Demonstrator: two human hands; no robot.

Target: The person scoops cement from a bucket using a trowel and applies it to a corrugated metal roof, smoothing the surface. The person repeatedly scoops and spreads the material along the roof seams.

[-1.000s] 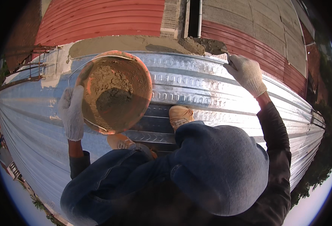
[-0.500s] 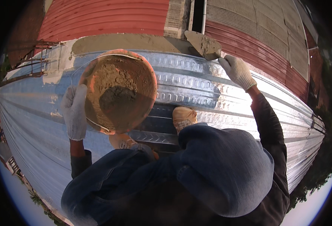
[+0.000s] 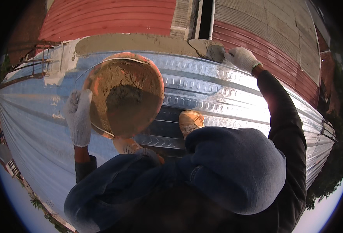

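Note:
My left hand (image 3: 78, 116), in a white knitted glove, is closed on the wire handle of an orange bucket (image 3: 156, 112). Wet mortar (image 3: 126, 95) lies inside, partly in shadow and coating the walls. Off to the right, my gloved right hand (image 3: 243, 59) grips a trowel (image 3: 215, 53), whose handle is hidden in the fist. The blade is against the right end of a smoothed mortar strip (image 3: 136, 43), which runs along the upper edge of the metal roofing.
Ribbed metal roofing sheets (image 3: 187, 83) lie under my shoes (image 3: 191, 121). Red corrugated panels (image 3: 113, 17) and a white pipe (image 3: 212, 19) stand beyond the mortar strip. Rusty metal bars (image 3: 27, 70) jut out at the left. The roof falls away at both sides.
My right hand has moved slightly left and up, and the trowel blade has turned from a raised tilt to lie along the mortar strip. The bucket has shifted slightly right with my left hand.

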